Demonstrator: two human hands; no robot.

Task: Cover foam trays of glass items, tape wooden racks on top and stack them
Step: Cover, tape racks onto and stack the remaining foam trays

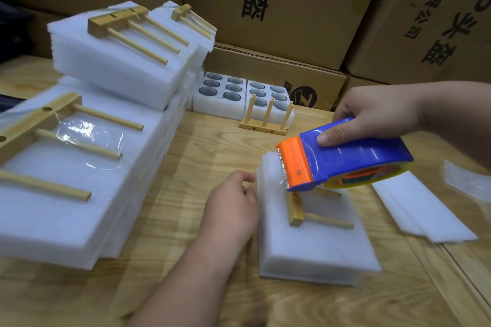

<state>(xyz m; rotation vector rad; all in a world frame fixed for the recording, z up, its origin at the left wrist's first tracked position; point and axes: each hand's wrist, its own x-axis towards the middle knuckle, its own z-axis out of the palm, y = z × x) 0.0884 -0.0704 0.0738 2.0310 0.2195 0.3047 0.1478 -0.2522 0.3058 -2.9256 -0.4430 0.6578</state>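
Note:
A covered white foam tray (316,247) lies on the table in front of me with a wooden rack (299,214) flat on top. My right hand (377,111) grips a blue and orange tape dispenser (345,156) held just above the rack, its toothed edge over the tray's far end. My left hand (231,204) rests against the tray's left side, fingers curled at its edge; whether it pinches tape I cannot tell. Two open foam trays of glass items (220,90) (268,95) sit at the back, with an upright wooden rack (265,119) before them.
Finished trays with taped racks are stacked at the left (66,167) and higher behind (119,50). Loose foam sheets (419,207) lie at the right. Cardboard boxes (292,8) wall the back. A wooden table (199,146) carries everything.

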